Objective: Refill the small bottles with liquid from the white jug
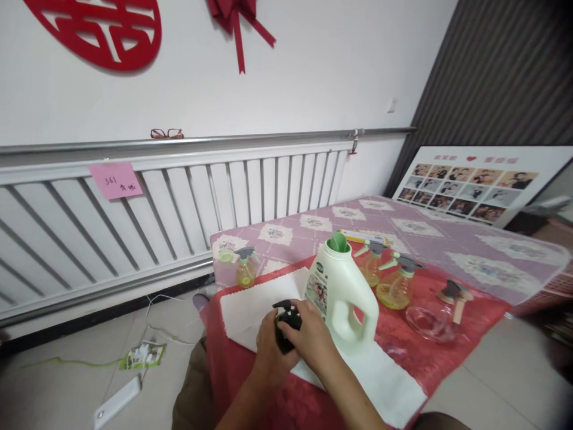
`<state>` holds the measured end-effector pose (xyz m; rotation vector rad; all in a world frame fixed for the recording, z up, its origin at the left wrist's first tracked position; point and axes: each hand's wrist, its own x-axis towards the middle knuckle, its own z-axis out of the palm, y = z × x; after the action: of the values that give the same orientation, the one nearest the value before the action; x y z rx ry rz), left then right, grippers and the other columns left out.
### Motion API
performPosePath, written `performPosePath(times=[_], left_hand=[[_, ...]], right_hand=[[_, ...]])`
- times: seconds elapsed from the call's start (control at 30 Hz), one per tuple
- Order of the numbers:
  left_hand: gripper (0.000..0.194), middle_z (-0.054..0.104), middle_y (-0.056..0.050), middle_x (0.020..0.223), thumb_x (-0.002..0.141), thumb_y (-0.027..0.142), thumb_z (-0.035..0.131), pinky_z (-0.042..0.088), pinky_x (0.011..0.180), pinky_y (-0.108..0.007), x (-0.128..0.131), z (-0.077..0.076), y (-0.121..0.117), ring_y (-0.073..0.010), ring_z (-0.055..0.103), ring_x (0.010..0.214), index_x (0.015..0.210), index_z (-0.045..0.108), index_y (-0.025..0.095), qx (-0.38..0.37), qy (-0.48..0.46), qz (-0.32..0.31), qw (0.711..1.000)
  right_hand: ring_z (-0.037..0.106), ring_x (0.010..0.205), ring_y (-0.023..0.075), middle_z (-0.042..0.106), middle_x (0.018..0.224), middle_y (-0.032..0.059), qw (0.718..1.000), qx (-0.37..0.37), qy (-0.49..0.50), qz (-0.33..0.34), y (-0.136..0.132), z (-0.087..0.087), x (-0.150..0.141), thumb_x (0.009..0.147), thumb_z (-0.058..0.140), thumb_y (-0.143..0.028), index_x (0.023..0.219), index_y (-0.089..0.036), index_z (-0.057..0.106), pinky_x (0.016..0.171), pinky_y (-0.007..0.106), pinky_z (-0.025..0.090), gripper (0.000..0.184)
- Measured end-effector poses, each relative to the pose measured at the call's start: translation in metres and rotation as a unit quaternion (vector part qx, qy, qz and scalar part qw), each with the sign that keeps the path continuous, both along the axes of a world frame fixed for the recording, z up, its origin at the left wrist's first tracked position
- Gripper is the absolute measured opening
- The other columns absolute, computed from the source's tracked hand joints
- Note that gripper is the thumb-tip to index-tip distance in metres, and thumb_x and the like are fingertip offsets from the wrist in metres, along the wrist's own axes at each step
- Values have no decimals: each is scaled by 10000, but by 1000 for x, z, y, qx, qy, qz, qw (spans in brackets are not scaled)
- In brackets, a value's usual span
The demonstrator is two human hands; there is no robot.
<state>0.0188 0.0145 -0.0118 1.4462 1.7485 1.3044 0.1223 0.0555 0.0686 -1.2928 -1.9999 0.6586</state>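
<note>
A small dark bottle with a black pump-like top (289, 328) is between my two hands, low over the table's near edge. My left hand (267, 341) wraps round its side. My right hand (311, 334) closes on it from the other side, with fingers near the top. Just right of my hands stands a large pale-green detergent jug (358, 292), upright, its cap off and a green spout showing in the neck. Under the jug and hands lies a white sheet (250, 304). My fingers hide much of the dark bottle.
Spray bottles with yellowish liquid (394, 291) stand right of the jug, another (245, 272) at the left. A clear spray bottle (436, 322) is far right. A red cloth (407, 352) covers the near table. Behind runs a white radiator (233, 191); a power bank (117, 403) lies below.
</note>
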Motion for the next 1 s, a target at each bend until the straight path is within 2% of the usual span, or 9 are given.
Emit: performPosePath(times=[0.17, 0.27, 0.43, 0.7, 0.83, 1.0], left_hand=[[628, 551, -112, 1253, 662, 297, 627, 400, 1026, -452, 5, 1, 2, -273, 517, 1186, 1243, 418, 183, 56, 37, 30, 997], [664, 552, -112, 1236, 625, 260, 629, 404, 1009, -445, 5, -3, 3, -273, 522, 1166, 1246, 407, 181, 61, 47, 28, 997], [707, 521, -125, 1263, 597, 255, 643, 378, 1018, -466, 3, -2, 3, -287, 491, 1193, 1249, 381, 178, 28, 43, 19, 998], [715, 522, -119, 1246, 597, 261, 647, 365, 1015, -459, 2, 2, 2, -278, 492, 1174, 1251, 369, 184, 13, 40, 10, 999], [718, 524, -113, 1245, 586, 259, 658, 356, 1018, -465, 2, 3, 2, -282, 490, 1174, 1243, 377, 191, 1, 37, 10, 999], [721, 517, -108, 1263, 582, 249, 663, 350, 1025, -459, 2, 3, 2, -278, 480, 1184, 1241, 378, 193, 2, 38, 9, 999]], right_hand=[[578, 878, 239, 568, 845, 58, 1000, -7, -8, 19, 5, 1, 0, 727, 569, -230, 849, -178, 631, 833, 385, 465, 147], [598, 883, 226, 602, 883, 67, 999, -29, 1, 31, 8, 1, 5, 742, 541, -252, 878, -178, 628, 805, 361, 483, 178], [624, 965, 209, 654, 1063, 74, 995, -71, 20, 61, 12, 2, 14, 758, 516, -264, 1095, -196, 586, 800, 340, 504, 351], [614, 998, 208, 681, 1048, 38, 986, -94, 13, 137, 19, 3, 24, 753, 557, -206, 1065, -222, 606, 893, 369, 453, 316], [616, 960, 208, 682, 1010, 45, 987, -74, -4, 144, 21, 4, 23, 748, 577, -205, 1051, -210, 616, 884, 367, 453, 305], [612, 832, 207, 671, 874, 41, 991, -35, -33, 123, 19, 5, 18, 716, 612, -236, 914, -194, 636, 775, 347, 474, 204]])
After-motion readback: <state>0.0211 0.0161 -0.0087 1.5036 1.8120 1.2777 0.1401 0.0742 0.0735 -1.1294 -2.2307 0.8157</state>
